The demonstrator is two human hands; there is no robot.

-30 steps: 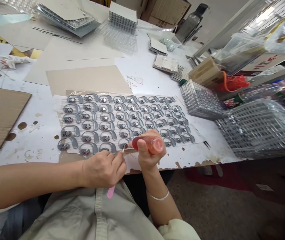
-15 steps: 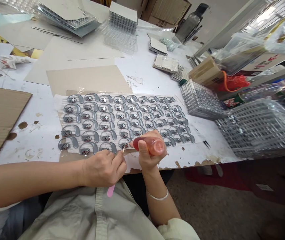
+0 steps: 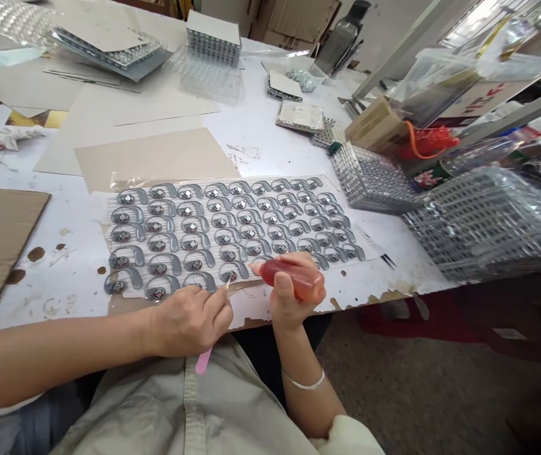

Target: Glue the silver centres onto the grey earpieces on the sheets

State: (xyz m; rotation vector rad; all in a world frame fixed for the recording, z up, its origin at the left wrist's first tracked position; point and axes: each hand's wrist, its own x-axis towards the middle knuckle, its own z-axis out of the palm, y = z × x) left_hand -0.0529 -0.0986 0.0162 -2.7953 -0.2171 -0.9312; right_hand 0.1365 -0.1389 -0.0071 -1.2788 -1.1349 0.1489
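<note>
My left hand (image 3: 192, 319) is closed around slim pink tweezers (image 3: 203, 361); the pink end sticks out below the fist. Their pale tip touches or hovers just over one grey hook-shaped piece (image 3: 243, 270) in the front row, at its round end with a shiny stone. My right hand (image 3: 294, 303) grips a translucent red squeeze bottle (image 3: 289, 278), tilted on its side, nozzle pointing left and apart from that piece. Several rows of similar hook-shaped pieces lie on a ribbed white sheet (image 3: 370, 243). My right hand and the bottle hide some of them.
Flat grey-beige cardboard sheets (image 3: 157, 151) lie behind the rows. Corrugated cardboard (image 3: 2, 246) is at the left. Clear trays in plastic (image 3: 498, 221) are stacked at the right, beside a shelf holding boxes (image 3: 379, 126). The table's worn front edge (image 3: 375, 300) runs near my right wrist.
The bottle's nozzle has drawn back to the right, away from the piece at the tweezers' tip. The tweezers stay at the same piece. The whole view has shifted slightly.
</note>
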